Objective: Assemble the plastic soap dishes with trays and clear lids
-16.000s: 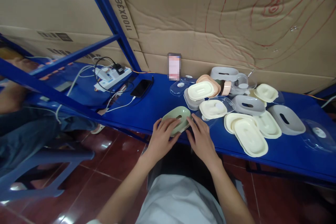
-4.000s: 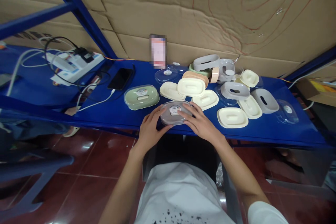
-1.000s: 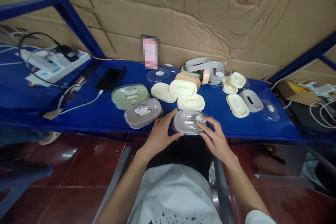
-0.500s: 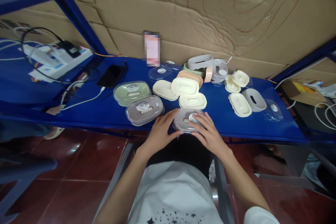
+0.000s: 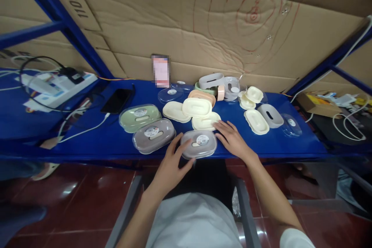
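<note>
A grey soap box with a clear lid (image 5: 198,143) sits near the front edge of the blue shelf (image 5: 122,145). My left hand (image 5: 170,164) grips its left end with thumb and fingers. My right hand (image 5: 232,139) lies open just right of it, fingers spread toward a cream tray (image 5: 206,122). Two closed boxes stand to the left: a grey one (image 5: 153,135) and a green one (image 5: 139,117).
Loose cream trays, grey bases and clear lids (image 5: 290,124) are scattered across the middle and right of the shelf. A dark phone (image 5: 117,100) on a cable and a power strip (image 5: 55,85) lie at the left. Cardboard (image 5: 186,23) backs the shelf.
My right hand has come off the grey box's lid and moved right. My left hand still holds the box, which has shifted slightly left.
</note>
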The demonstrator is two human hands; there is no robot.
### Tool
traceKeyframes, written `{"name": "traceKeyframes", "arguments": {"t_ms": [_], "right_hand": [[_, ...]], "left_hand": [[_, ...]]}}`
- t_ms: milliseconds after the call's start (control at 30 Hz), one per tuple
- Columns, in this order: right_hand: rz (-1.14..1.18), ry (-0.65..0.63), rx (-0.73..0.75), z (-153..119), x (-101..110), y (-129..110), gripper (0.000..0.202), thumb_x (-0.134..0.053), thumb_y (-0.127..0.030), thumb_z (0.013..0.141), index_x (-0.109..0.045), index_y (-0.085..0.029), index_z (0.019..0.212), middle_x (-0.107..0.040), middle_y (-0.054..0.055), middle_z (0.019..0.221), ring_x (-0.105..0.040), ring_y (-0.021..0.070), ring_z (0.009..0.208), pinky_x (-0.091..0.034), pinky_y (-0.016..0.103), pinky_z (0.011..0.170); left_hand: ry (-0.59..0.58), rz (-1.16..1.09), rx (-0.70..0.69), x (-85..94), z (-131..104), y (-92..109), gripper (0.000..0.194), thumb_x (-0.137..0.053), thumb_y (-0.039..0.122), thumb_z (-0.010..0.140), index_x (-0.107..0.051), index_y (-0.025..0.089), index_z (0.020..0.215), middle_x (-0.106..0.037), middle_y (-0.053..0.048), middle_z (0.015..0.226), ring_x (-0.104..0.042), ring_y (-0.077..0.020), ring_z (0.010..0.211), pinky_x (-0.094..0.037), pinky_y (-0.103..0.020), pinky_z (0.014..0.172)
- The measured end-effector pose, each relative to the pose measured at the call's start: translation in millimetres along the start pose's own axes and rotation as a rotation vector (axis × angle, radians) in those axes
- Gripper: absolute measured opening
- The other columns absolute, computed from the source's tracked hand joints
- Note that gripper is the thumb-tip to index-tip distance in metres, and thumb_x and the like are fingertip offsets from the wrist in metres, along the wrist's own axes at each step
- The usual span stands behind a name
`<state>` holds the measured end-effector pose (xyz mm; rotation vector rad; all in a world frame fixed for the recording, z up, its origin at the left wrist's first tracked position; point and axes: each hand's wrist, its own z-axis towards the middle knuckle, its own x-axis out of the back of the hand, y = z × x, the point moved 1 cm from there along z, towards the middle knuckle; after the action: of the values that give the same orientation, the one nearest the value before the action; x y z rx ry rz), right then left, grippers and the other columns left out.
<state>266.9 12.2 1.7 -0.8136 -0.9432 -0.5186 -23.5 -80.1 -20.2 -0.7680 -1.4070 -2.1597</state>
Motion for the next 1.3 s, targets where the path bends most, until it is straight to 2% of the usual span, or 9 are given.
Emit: {"name": "traceKeyframes", "arguments": {"t_ms": [167,400,500,633,767,867,1000,1167,1300], "right_hand": [[-0.159,0.105,-0.05,-45,14,13,0.028,-0.059,-0.038,0.109,-0.076,-0.025,0.128,-0.077,0.011,0.123,-0.07,0.0295,0.121,-0.051,0.056,0.111],[-0.09,0.213,-0.09,-112,32,-9,0.024,-0.067,-0.027,0.105,-0.073,-0.032,0.128,-0.075,0.007,0.115,-0.07,0.0286,0.113,-0.053,0.05,0.097],[-0.045,0.178,-0.039,-98,28,-26,0.024,-0.066,-0.026,0.105,-0.074,-0.033,0.127,-0.076,0.007,0.116,-0.071,0.029,0.114,-0.054,0.051,0.099],[0.055,0.053,0.106,-55,23,-33,0.023,-0.065,-0.031,0.107,-0.076,-0.031,0.127,-0.077,0.007,0.117,-0.072,0.0267,0.114,-0.055,0.049,0.102],[0.188,0.092,0.117,7,22,-4,0.032,-0.051,-0.032,0.112,-0.072,-0.03,0.136,-0.077,0.007,0.131,-0.069,0.0255,0.126,-0.055,0.047,0.108],[0.013,0.106,0.032,61,14,26,0.04,-0.05,-0.027,0.11,-0.065,-0.024,0.147,-0.067,0.012,0.151,-0.062,0.0328,0.136,-0.05,0.057,0.112],[-0.083,-0.007,0.051,104,7,46,0.025,-0.06,-0.028,0.104,-0.077,-0.021,0.121,-0.076,0.014,0.136,-0.068,0.034,0.119,-0.052,0.056,0.105],[0.034,0.139,0.014,78,34,48,0.029,-0.054,-0.045,0.109,-0.073,-0.022,0.113,-0.077,0.01,0.116,-0.069,0.0279,0.111,-0.054,0.046,0.103],[0.355,0.289,-0.26,17,46,50,0.036,-0.059,-0.059,0.105,-0.068,-0.025,0.113,-0.07,0.003,0.097,-0.065,0.0205,0.084,-0.058,0.036,0.08]], "left_hand": [[0.189,0.094,0.003,-5.4,0,1,0.058,-0.067,0.028,0.103,-0.048,0.033,0.158,-0.039,-0.015,0.166,-0.045,-0.0368,0.157,-0.047,-0.059,0.125],[0.27,0.253,-0.035,-21.3,38,7,0.063,-0.058,0.024,0.107,-0.037,0.027,0.167,-0.03,-0.021,0.175,-0.035,-0.0434,0.161,-0.042,-0.067,0.125],[0.274,0.265,-0.164,-26.9,40,23,0.059,-0.055,0.017,0.107,-0.045,0.032,0.163,-0.038,-0.016,0.173,-0.04,-0.0389,0.16,-0.041,-0.063,0.126],[0.062,0.297,-0.378,-32.1,27,36,0.035,-0.058,0.022,0.108,-0.067,0.028,0.141,-0.064,-0.012,0.153,-0.06,-0.0322,0.143,-0.052,-0.054,0.119],[0.015,0.318,-0.377,-33.0,15,31,0.018,-0.056,0.02,0.109,-0.073,0.021,0.118,-0.073,-0.01,0.138,-0.069,-0.0276,0.13,-0.055,-0.051,0.117],[0.018,0.295,-0.366,-31.7,12,26,0.018,-0.057,0.02,0.109,-0.072,0.022,0.118,-0.072,-0.009,0.141,-0.068,-0.0275,0.133,-0.053,-0.053,0.119],[-0.001,0.23,-0.331,-29.1,10,22,0.016,-0.059,0.021,0.109,-0.071,0.023,0.119,-0.072,-0.008,0.143,-0.066,-0.0277,0.136,-0.052,-0.055,0.12],[-0.029,0.119,-0.306,-26.7,10,17,0.019,-0.061,0.021,0.108,-0.071,0.026,0.123,-0.072,-0.008,0.142,-0.065,-0.026,0.138,-0.052,-0.054,0.12],[0.022,0.088,-0.285,-29.7,12,13,0.024,-0.063,0.024,0.107,-0.07,0.027,0.13,-0.067,-0.012,0.149,-0.065,-0.0291,0.138,-0.056,-0.054,0.116]]}}
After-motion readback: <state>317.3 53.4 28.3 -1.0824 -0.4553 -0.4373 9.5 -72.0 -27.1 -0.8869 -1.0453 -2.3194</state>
